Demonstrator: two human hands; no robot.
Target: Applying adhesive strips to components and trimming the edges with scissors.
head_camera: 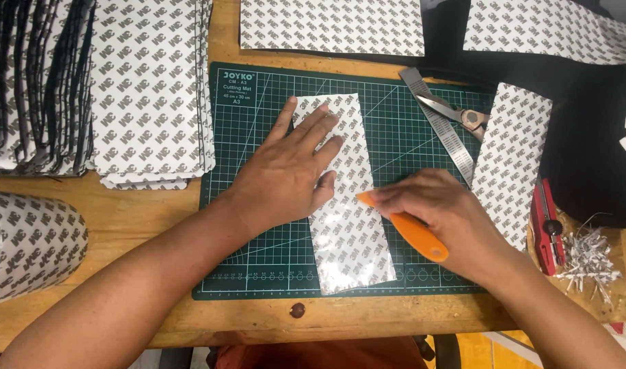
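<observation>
Left hand (285, 174): laid flat, fingers spread, palm down on the long white rectangular strip of patterned backing sheet (350, 236); it grips nothing and only presses the strip against the mat.

Right hand (439, 205): fingers closed together and pinched round the orange plastic-handled craft knife (412, 232); the knife's front end sits at the strip's right edge, just beside the left hand's little finger; the blade tip itself is too small to make out.

Strip: lies lengthwise, slightly tilted, in the middle of the dark green gridded cutting mat (258, 260); its lower end reaches near the mat's front border; no finished cut line shows across it, so the cutting looks begun at most, as far as can be judged.

Done, by the look of it: a tall pile of same-patterned cut sheets (149, 89) at the mat's left, with a further dark-edged pile beyond it; a heap of thin white paper trimmings (590, 263) at the far right.

Left, by the look of it: a curved roll of the same patterned sheet (32, 242) at the left edge; uncut pieces above the mat (333, 27) and one to its right (511, 160).

Other tools: steel ruler (439, 123) lying slantwise on the mat's upper right; metal scissors (456, 113) resting across it; red utility cutter (547, 229) beside the trimmings, untouched.

Surface: light wooden table (155, 205) under it all.
</observation>
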